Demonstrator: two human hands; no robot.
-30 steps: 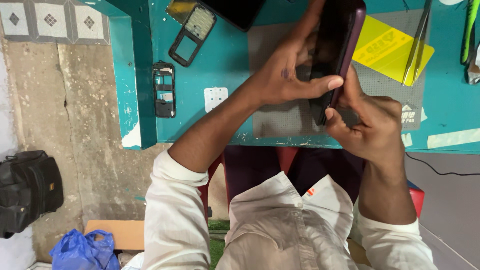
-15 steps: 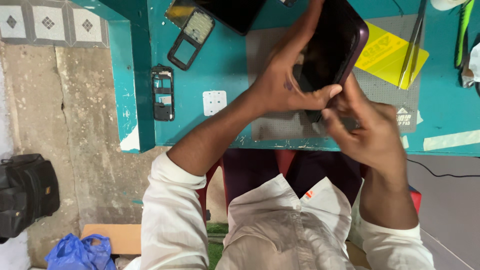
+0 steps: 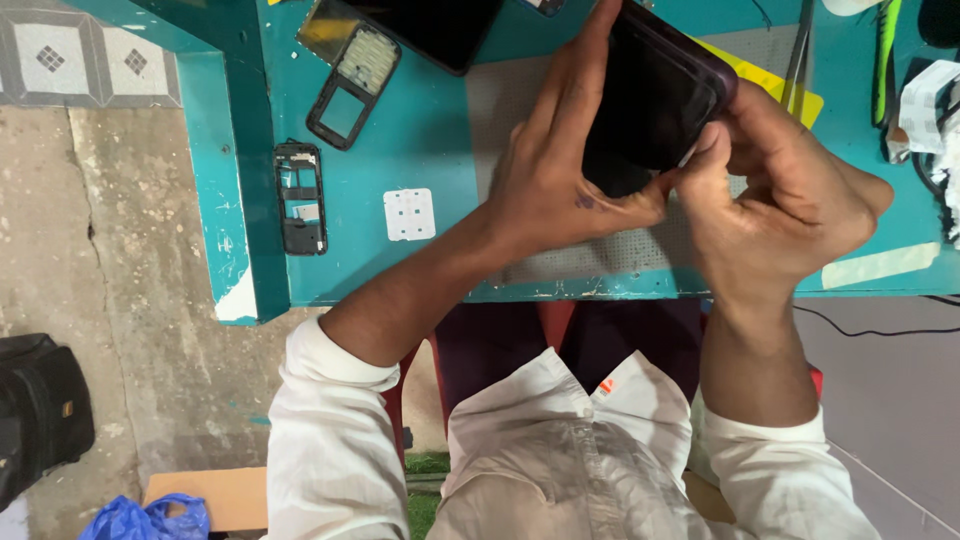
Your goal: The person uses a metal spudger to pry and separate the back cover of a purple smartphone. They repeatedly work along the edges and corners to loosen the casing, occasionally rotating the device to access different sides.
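Both my hands hold a dark smartphone in a purple case (image 3: 655,95) just above the grey perforated mat (image 3: 600,255) on the teal table (image 3: 440,270). My left hand (image 3: 570,170) grips its left side with the fingers stretched along the edge and the thumb under the lower end. My right hand (image 3: 775,195) clasps the right side and lower corner, its thumb pressed against the phone's edge. The phone is tilted, its screen side dark. My hands hide the phone's lower part.
On the table's left part lie a black phone frame (image 3: 300,197), a second frame with a keypad opening (image 3: 354,83), a white keypad piece (image 3: 410,214) and a black screen panel (image 3: 445,30). A yellow sheet (image 3: 780,85), tweezers (image 3: 797,45), a green tool (image 3: 883,45). Black bag (image 3: 40,410) on floor.
The phone has turned and come nearer to me. My right hand has shifted up around its right side, and my left thumb has moved under its lower end.
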